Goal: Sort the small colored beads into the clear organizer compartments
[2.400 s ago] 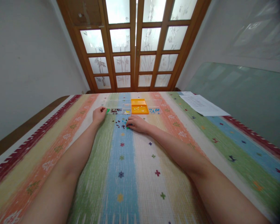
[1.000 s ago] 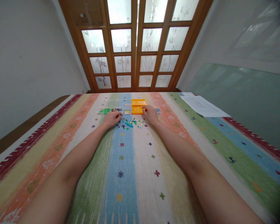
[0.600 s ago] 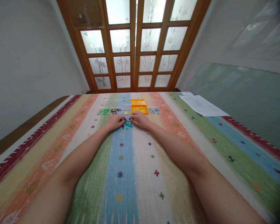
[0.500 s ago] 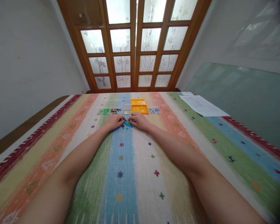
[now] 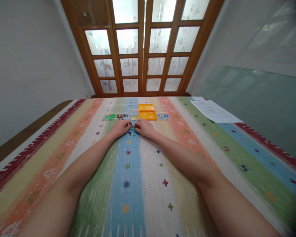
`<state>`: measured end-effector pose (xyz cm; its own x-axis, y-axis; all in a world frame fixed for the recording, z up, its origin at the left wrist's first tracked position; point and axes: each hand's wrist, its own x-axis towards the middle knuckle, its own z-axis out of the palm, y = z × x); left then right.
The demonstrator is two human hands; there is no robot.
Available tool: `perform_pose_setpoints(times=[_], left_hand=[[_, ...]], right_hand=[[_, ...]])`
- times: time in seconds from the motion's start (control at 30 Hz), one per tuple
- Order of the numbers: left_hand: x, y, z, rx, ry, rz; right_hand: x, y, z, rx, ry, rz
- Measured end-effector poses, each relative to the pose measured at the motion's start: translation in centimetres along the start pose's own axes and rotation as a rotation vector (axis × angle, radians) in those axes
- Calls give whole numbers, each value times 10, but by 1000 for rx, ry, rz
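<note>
Between my two hands lies a small pile of tiny coloured pieces (image 5: 133, 131), mostly green and blue with some dark ones. My left hand (image 5: 121, 127) rests at the pile's left side, its fingertips pinched together; whatever they hold is too small to make out. On the right edge of the pile is my right hand (image 5: 144, 127), fingers curled and pressed down over some pieces, so its fingertips are partly hidden. Just beyond stand small open boxes: a clear one with green pieces (image 5: 110, 117), one with dark brown pieces (image 5: 122, 117), one with yellow pieces (image 5: 134, 118), and an orange box (image 5: 147, 111) holding white pieces.
A clear box with blue pieces (image 5: 162, 117) stands right of the orange one. Printed paper sheets (image 5: 214, 111) lie at the table's far right. A striped cloth (image 5: 148, 184) covers the table, with wooden glazed doors (image 5: 143, 56) behind.
My right hand has shifted slightly left over the pile, covering more of the pieces. My left hand has barely moved. The boxes stay in place.
</note>
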<state>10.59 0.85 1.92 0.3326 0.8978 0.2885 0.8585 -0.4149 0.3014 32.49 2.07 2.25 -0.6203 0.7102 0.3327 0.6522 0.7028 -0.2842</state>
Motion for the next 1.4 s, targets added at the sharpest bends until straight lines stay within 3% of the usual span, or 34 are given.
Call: perform_pose_setpoints(times=[0.27,0.4,0.67,0.83,1.0,1.4], left_hand=[[1,4,3,-15,3,-8],[0,15,1,-15,-11,-46],[-2,35,-7,-19,-92,-91],[-1,34,-5,-40,-90,-92],[-2,34,-4,-60,-86,-85],[-3,37,1,-97,-97,-52]], right_hand=[[1,-1,3,-20,-7,14],[4,5,4,-4,71,39],[7,50,-10,10,362,272],[4,77,-12,12,408,392],[5,85,-9,37,357,316],[-1,73,-6,33,342,179]])
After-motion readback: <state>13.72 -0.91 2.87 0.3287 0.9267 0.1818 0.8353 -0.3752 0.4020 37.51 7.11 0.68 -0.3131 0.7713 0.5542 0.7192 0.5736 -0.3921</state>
